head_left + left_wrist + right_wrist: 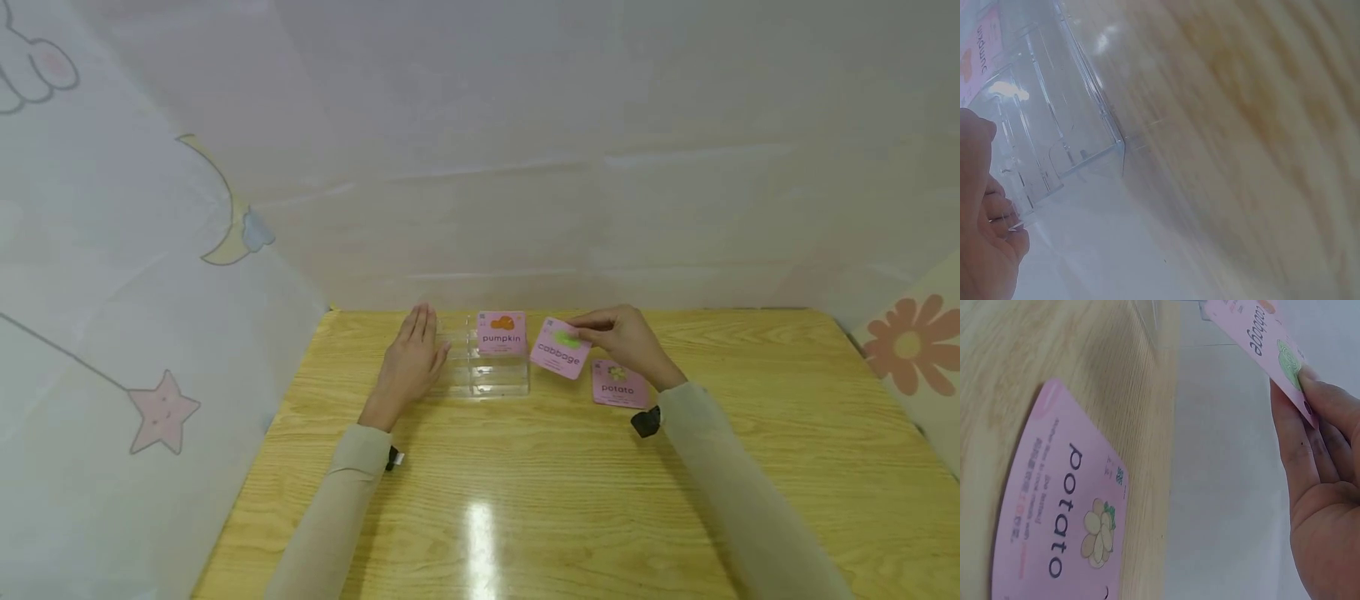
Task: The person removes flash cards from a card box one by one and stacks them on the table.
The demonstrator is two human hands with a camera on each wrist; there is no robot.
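Between the thumb and fingers of my right hand (pixel 626 337) is a pink cabbage card (pixel 560 348), tilted and raised just right of a clear plastic rack (pixel 498 388). The right wrist view shows the pinch on the edge of this cabbage card (pixel 1264 347). A pink pumpkin card (pixel 502 333) stands in the back right part of the rack. My left hand (pixel 408 354) lies with straight fingers along the rack's left side, touching it. In the left wrist view the rack's slotted side (pixel 1079 94) shows beside the hand's fingers.
A pink potato card (pixel 619 385) lies on the wooden table (pixel 420 500), below my right hand. Behind the table's back edge hangs a pale wall sheet (pixel 525 208); another with a moon and star borders the left side.
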